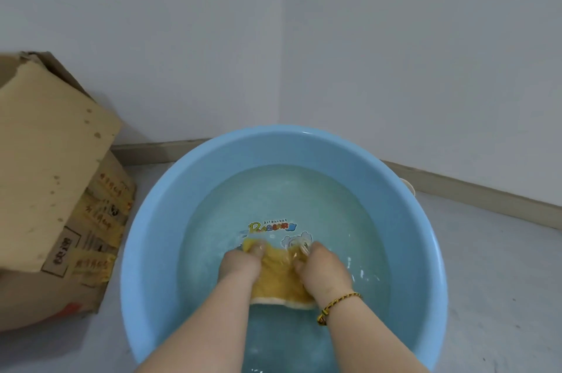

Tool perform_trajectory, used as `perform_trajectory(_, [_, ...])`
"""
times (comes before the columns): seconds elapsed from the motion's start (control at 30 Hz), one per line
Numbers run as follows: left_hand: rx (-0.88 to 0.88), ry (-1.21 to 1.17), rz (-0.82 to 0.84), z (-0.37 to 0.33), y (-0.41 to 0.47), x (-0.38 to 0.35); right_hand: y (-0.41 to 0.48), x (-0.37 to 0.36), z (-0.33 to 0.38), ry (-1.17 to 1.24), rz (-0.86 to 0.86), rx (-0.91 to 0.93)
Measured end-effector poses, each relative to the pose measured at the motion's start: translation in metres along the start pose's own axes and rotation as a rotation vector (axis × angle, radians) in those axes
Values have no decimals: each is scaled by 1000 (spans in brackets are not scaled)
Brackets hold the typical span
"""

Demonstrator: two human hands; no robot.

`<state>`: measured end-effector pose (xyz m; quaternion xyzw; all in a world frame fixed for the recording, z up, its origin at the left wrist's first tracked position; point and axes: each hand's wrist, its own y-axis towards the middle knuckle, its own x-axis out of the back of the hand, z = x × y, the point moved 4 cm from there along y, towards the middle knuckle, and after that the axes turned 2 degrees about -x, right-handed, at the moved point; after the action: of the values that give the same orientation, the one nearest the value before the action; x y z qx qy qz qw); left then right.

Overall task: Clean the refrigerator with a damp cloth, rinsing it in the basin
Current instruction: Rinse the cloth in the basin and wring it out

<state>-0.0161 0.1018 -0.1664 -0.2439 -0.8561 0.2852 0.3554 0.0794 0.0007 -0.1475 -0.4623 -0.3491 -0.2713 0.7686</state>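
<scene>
Underwater, the fingers of both hands are curled into a yellow cloth (278,278), bunching it between them. The left hand (241,263) grips the cloth's far left corner, its fingertips folded over the edge. The right hand (324,270) grips the far right part, its fingers tucked into the fabric. The cloth lies stretched between the two hands, sunk just below the surface, and its pale near hem shows between the wrists. A woven bracelet (338,307) of yellow, red and dark thread circles the right wrist. Both forearms come in from the bottom edge. Water fills the lower part of a round blue basin (152,220) and ripples around the right hand. A cartoon print (273,227) on the basin's bottom shows just beyond the cloth. The basin sits on a grey floor (501,281) in a corner of white walls (395,53). A worn cardboard box (54,165) stands just left of the basin.
</scene>
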Motion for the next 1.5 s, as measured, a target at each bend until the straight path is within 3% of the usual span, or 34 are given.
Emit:
perform_trajectory(0.07, [60, -207, 29, 0, -1, -2, 1, 5, -1, 167, 2, 5])
perform_trajectory(0.17, [99, -465, 66, -9, -8, -3, -2, 17, 2, 615, 31, 12])
perform_trajectory(0.27, [-1, -524, -23, -23, -21, 5, -19, 31, 16, 853, -58, 87])
perform_trajectory(0.37, [-152, -561, -71, -33, -45, 10, -50, 39, 35, 806, -198, 227])
perform_trajectory(0.47, [-196, -722, -34, -32, -63, 9, -71, 35, 49, 637, -285, 350])
perform_trajectory(0.6, [-298, -619, -92, -35, -80, 10, -49, 34, 43, 622, -238, 274])
perform_trajectory(0.67, [-303, -612, -88, -36, -85, 11, -48, 35, 38, 660, -227, 252])
perform_trajectory(0.83, [-219, -811, 41, -35, -79, 16, -93, 34, 44, 547, -398, 441])
perform_trajectory(1.0, [-332, -676, 127, -49, -105, 6, -60, 63, 31, 666, -342, 297])
perform_trajectory(1.1, [-359, -623, 110, -49, -109, 7, -69, 62, 24, 692, -402, 225])
perform_trajectory(1.27, [-214, -785, 119, -32, -100, 11, -104, 41, 36, 511, -508, 333])
perform_trajectory(1.43, [-156, -846, 291, -31, -126, 11, -69, 53, 15, 563, -298, 142])
perform_trajectory(1.5, [-166, -865, 347, -27, -127, 12, -67, 63, 9, 642, -317, 122])
